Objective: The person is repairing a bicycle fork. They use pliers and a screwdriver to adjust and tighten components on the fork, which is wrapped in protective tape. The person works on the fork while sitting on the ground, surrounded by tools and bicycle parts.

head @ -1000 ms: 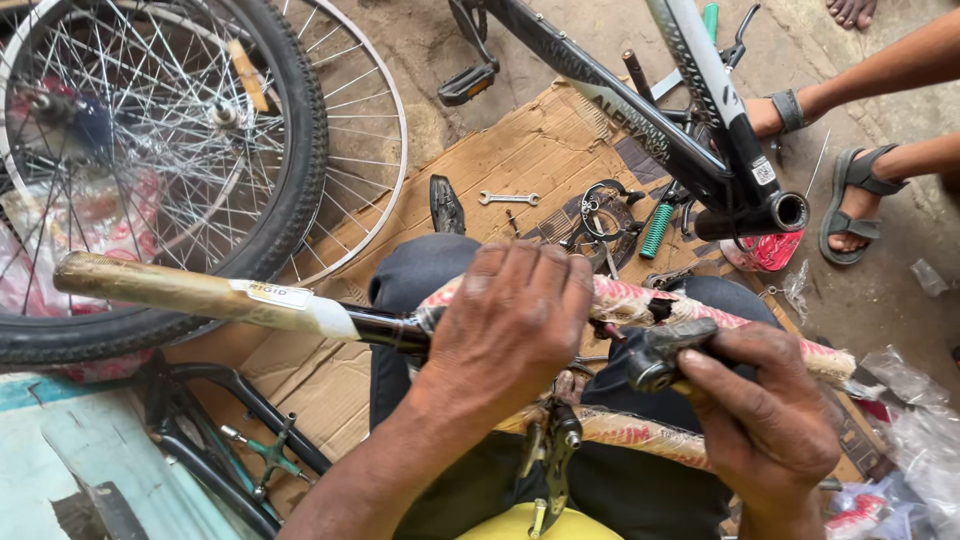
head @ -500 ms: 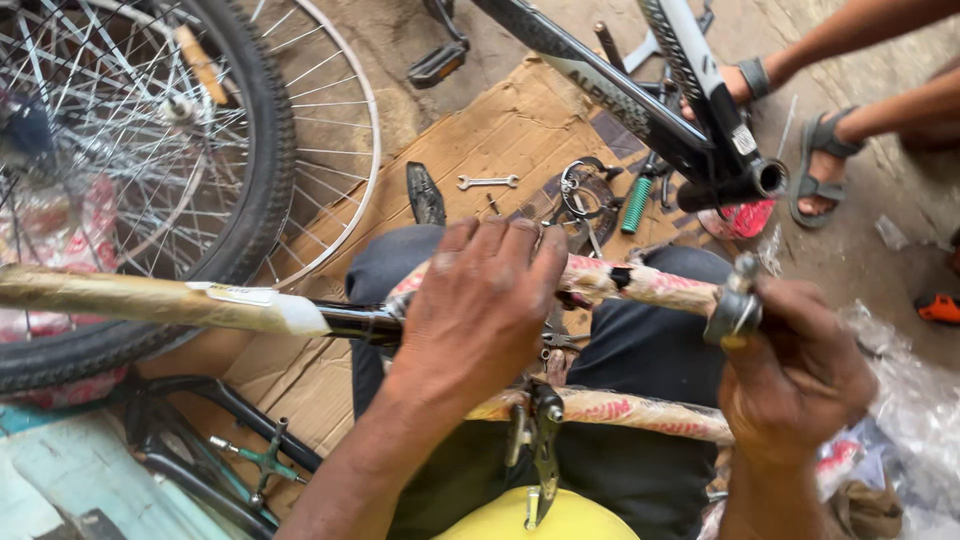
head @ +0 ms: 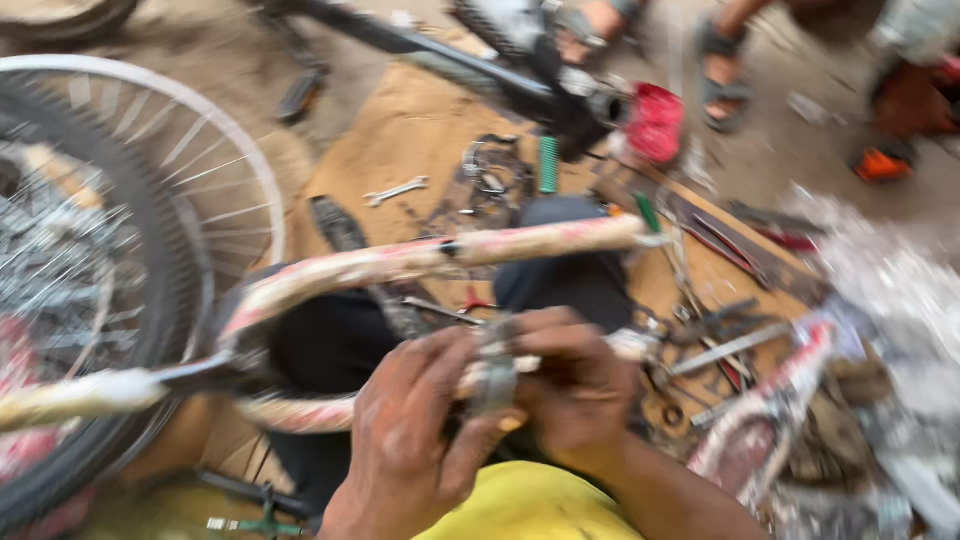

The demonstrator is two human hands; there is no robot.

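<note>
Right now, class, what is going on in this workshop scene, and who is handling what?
A person sitting on the ground holds a small grey metal part between the left hand and right hand, over a wrapped bicycle handlebar lying across their lap. The picture is blurred, so the part's kind is unclear. A spoked wheel stands at the left. A spanner and other tools lie on brown cardboard ahead. Another person's sandalled foot shows at the top.

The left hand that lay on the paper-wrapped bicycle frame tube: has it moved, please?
Yes. The left hand has left the paper-wrapped frame tube and come nearer the body, meeting the right hand on a small grey metal part.
</note>
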